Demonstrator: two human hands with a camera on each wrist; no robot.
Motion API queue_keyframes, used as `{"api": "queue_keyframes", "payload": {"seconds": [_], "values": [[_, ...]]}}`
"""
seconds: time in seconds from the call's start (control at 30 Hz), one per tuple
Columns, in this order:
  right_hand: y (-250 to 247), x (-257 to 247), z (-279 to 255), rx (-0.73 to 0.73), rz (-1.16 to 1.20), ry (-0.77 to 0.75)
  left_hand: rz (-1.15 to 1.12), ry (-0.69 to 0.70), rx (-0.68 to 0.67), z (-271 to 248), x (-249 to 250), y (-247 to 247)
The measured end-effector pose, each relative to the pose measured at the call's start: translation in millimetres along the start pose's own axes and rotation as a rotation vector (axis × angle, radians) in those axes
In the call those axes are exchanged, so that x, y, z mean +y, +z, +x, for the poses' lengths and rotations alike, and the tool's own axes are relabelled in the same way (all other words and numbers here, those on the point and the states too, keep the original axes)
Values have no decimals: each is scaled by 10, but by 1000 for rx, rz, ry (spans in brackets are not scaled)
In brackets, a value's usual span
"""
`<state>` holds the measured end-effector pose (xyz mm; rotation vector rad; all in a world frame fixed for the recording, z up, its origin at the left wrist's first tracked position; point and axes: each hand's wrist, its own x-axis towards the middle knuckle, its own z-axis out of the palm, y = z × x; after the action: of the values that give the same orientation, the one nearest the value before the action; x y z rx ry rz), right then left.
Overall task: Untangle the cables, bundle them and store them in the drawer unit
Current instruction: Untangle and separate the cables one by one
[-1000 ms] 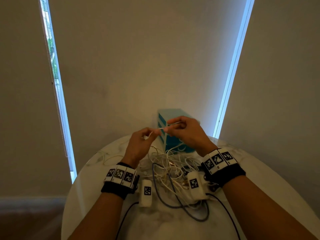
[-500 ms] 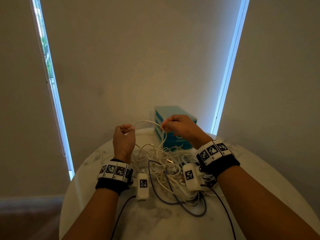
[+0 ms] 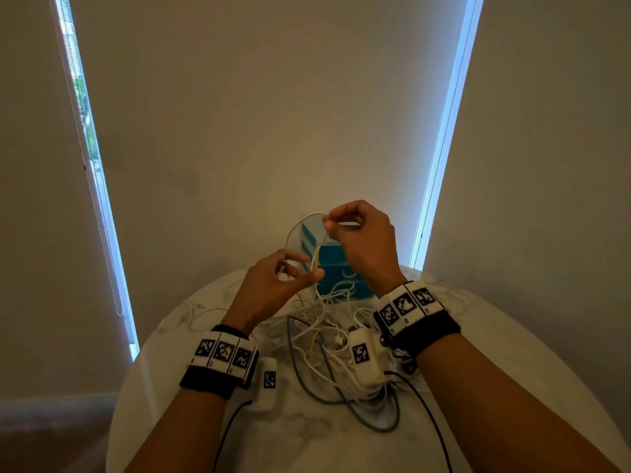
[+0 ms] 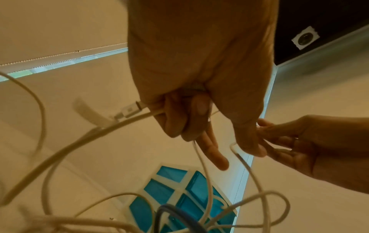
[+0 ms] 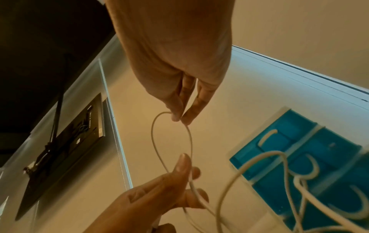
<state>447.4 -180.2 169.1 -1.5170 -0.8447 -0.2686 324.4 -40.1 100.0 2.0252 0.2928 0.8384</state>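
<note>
The right hand (image 3: 362,240) pinches the top of a thin white cable loop (image 3: 300,230) at frame centre; the left hand (image 3: 273,285), lower left of it, grips the loop's foot. Loop stands upright above the tangled cable heap (image 3: 327,339) on the marble bench (image 3: 478,336) (blue drawer unit (image 3: 331,271) just behind).

a round white marble table (image 3: 495,353) stands before beige roller blinds (image 3: 266,114), with daylight showing in narrow window strips (image 3: 444,138) between them.
</note>
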Motion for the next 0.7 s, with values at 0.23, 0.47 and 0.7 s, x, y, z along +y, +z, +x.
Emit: {"api": "queue_keyframes", "payload": {"seconds": [0.23, 0.47, 0.7], "values": [[108, 139, -262, -191, -214, 137, -179, -16, 76, 20, -62, -52], [-41, 432, -495, -770, -756, 217, -620, -245, 500, 116, -115, -232], [117, 168, -415, -785, -283, 195, -695, -354, 490, 131, -188, -229]]}}
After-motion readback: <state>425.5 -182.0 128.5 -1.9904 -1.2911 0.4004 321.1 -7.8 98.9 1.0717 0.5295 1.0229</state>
